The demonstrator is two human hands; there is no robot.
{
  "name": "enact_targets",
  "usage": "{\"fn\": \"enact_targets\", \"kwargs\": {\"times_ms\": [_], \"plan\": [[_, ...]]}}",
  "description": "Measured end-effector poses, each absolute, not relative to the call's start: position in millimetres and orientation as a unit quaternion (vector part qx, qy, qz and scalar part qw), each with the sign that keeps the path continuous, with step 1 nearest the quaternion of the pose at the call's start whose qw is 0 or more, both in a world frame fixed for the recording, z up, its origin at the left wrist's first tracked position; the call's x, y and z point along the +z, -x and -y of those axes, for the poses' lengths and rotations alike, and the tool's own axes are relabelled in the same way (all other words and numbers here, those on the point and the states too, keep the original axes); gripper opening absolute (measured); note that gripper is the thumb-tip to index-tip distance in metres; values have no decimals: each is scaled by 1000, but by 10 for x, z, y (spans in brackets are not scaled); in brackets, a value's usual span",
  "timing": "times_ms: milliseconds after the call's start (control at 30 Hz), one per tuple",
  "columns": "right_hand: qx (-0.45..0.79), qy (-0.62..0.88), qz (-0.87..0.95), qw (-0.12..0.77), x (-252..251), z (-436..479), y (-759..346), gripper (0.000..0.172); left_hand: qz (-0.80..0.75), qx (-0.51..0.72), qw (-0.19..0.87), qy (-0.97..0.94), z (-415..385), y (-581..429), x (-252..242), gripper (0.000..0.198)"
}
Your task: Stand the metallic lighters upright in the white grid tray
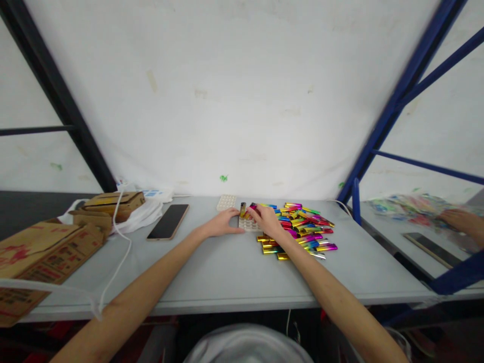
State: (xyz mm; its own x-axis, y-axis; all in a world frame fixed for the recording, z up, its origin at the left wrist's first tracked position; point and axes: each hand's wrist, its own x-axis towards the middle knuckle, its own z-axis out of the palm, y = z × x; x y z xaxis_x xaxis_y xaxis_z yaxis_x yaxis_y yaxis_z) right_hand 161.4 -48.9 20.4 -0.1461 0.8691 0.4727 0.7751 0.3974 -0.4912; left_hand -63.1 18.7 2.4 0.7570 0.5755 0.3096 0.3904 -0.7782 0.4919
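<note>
A pale tray with rows of holes [250,227] lies on the grey table between my hands. My left hand [222,224] grips its left edge, thumb at the near side and fingers at the far side. One gold lighter [242,208] stands upright at the tray's far left corner. Over the tray, my right hand [267,222] is closed, fingertips pinching a shiny lighter [248,214], which they partly cover. Just right of it spreads a heap of metallic lighters [302,224] in gold, red, pink, blue and green, partly hidden by my right forearm.
Against the wall lies a second pale tray [227,202]. A phone [168,222] rests to the left, near cardboard boxes [49,247] and a white cable [123,234]. Blue frame bars [385,121] border the right side; beyond them are another person's hand [459,222] and a phone [433,249].
</note>
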Motion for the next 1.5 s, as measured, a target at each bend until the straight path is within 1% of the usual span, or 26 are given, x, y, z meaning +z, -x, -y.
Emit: {"fn": "enact_targets", "kwargs": {"times_ms": [133, 233, 400, 467, 533, 633, 733, 833, 900, 967, 1067, 1400, 1500], "plan": [[51, 528, 798, 287, 137, 443, -1585, 27, -251, 229, 205, -918, -188, 639, 25, 68], [18, 518, 820, 241, 142, 434, -1549, 25, -251, 229, 206, -918, -186, 645, 24, 66], [-68, 569, 807, 144, 234, 452, -1441, 41, -253, 233, 204, -917, -200, 644, 0, 63], [-105, 581, 798, 121, 251, 460, -1391, 47, -251, 236, 203, -916, -207, 643, -9, 61], [-118, 586, 792, 120, 257, 463, -1365, 49, -251, 237, 202, -917, -210, 644, -12, 60], [-98, 579, 797, 142, 280, 455, -1434, 50, -254, 233, 203, -916, -207, 644, -9, 62], [-65, 580, 791, 184, 328, 411, -1675, 45, -264, 227, 201, -916, -204, 642, -5, 70], [-51, 623, 752, 209, 343, 325, -2028, 38, -269, 224, 196, -916, -204, 641, 0, 72], [-42, 639, 743, 196, 310, 263, -2252, 34, -274, 219, 195, -916, -203, 640, 4, 72], [-21, 642, 747, 171, 253, 216, -2418, 36, -281, 213, 194, -916, -201, 639, 7, 74], [-6, 643, 750, 155, 182, 175, -2530, 34, -288, 205, 193, -915, -195, 636, 12, 76], [5, 633, 758, 153, 179, 110, -2529, 27, -281, 213, 190, -916, -185, 647, 29, 73], [-9, 629, 756, 180, 175, 138, -2504, 28, -284, 209, 191, -916, -188, 650, 24, 75]]}}
